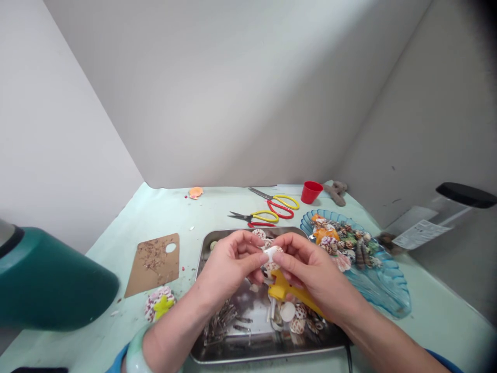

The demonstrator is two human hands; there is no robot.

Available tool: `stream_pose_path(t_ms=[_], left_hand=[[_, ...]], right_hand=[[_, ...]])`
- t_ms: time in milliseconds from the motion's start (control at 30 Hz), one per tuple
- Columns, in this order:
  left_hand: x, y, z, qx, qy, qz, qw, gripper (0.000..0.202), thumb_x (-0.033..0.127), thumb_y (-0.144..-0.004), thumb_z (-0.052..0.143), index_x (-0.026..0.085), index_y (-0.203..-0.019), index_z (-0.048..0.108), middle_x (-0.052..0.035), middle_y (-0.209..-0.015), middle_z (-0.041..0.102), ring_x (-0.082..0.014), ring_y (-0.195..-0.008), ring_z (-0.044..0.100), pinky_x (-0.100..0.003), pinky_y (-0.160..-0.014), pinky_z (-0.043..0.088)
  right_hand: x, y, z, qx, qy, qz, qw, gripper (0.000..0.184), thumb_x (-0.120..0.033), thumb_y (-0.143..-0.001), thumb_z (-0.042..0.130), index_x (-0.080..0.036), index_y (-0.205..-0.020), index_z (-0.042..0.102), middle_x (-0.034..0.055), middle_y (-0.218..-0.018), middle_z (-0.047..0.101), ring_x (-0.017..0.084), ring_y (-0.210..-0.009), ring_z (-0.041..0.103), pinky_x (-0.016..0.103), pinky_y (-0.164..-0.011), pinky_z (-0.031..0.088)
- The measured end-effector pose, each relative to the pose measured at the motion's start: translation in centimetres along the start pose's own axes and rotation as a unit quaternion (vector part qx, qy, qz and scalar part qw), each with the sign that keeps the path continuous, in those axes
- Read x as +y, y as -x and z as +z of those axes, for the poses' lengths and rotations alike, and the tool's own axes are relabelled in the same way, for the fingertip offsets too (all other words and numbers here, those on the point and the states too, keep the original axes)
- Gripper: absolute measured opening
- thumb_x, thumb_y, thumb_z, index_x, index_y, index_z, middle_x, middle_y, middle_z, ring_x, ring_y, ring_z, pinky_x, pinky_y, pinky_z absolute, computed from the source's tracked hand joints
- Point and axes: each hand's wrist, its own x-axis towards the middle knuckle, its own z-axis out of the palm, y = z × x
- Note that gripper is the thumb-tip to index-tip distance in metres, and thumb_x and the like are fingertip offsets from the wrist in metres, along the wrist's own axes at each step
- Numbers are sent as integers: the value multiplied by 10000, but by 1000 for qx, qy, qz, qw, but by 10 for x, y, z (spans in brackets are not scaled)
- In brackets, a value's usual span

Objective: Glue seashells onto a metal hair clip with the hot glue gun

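My left hand [227, 265] and my right hand [310, 269] meet above a metal tray [202, 349]. Together their fingertips pinch a small white shell [272, 254], which sits against a cluster of spotted shells. A yellow glue gun [283, 291] lies in the tray just under my right hand. Loose shells [297, 320] and thin dark pieces [223, 322] lie on the tray floor.
A blue glass dish [388, 290] full of shells stands to the right. Two pairs of scissors [264, 216] and a red cup [311, 191] lie behind the tray. A brown card [154, 263] and a shell flower [160, 304] are left of it. A teal object [50, 282] fills the left edge.
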Motion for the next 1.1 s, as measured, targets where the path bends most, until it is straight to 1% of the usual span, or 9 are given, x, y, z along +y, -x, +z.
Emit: stream_pose_path(t_ms=[100,200,333,467,633,833,1033,1100], left_hand=[[1,1,1,19,-37,6,999,149,196,-730,666,138,-765,533,54,-605,570,-55,-464,549,-183,-495,404],[3,1,2,24,-62,-5,998,135,196,-732,652,136,-761,535,52,-610,564,-52,-471,538,-186,-504,405],[4,2,4,27,-85,-16,996,142,212,-727,650,140,-753,530,55,-595,545,-58,-479,528,-190,-502,399],[4,2,3,27,-105,-6,994,162,243,-720,656,154,-761,527,54,-602,543,-69,-496,527,-194,-500,397],[1,2,-1,35,-190,5,981,136,290,-744,623,178,-793,564,43,-550,546,-106,-524,535,-211,-499,374],[-1,5,-4,25,-233,43,971,106,291,-755,605,192,-775,574,37,-596,555,-111,-544,528,-216,-507,378],[3,8,-4,52,-328,111,937,72,267,-773,585,201,-779,613,34,-590,574,-111,-542,499,-222,-528,374],[4,9,-3,55,-340,128,930,66,256,-776,583,201,-770,619,27,-612,590,-110,-545,498,-222,-535,376]], right_hand=[[1,0,1,12,26,0,1000,221,-399,-795,637,-226,-908,558,-60,-653,433,63,-536,398,129,-392,350],[0,1,1,22,55,-4,998,221,-401,-792,632,-227,-905,556,-46,-682,470,79,-564,446,134,-389,367],[-2,1,2,24,81,-8,996,224,-404,-785,628,-219,-884,550,-47,-662,467,85,-554,457,141,-380,380],[-1,1,2,28,97,-14,995,218,-395,-784,625,-211,-861,538,-43,-669,474,91,-561,470,146,-374,387],[1,0,3,17,111,-17,994,196,-392,-807,594,-212,-823,521,-55,-634,457,82,-513,446,157,-370,375],[-1,2,2,14,161,-53,985,150,-346,-826,576,-204,-804,533,-51,-654,467,87,-572,467,176,-451,388],[-1,3,2,3,191,-89,977,133,-331,-859,536,-201,-831,536,-39,-705,499,103,-642,492,216,-556,404],[-1,2,3,-5,192,-87,977,156,-350,-872,520,-200,-834,537,-39,-698,489,102,-634,483,218,-551,395]])
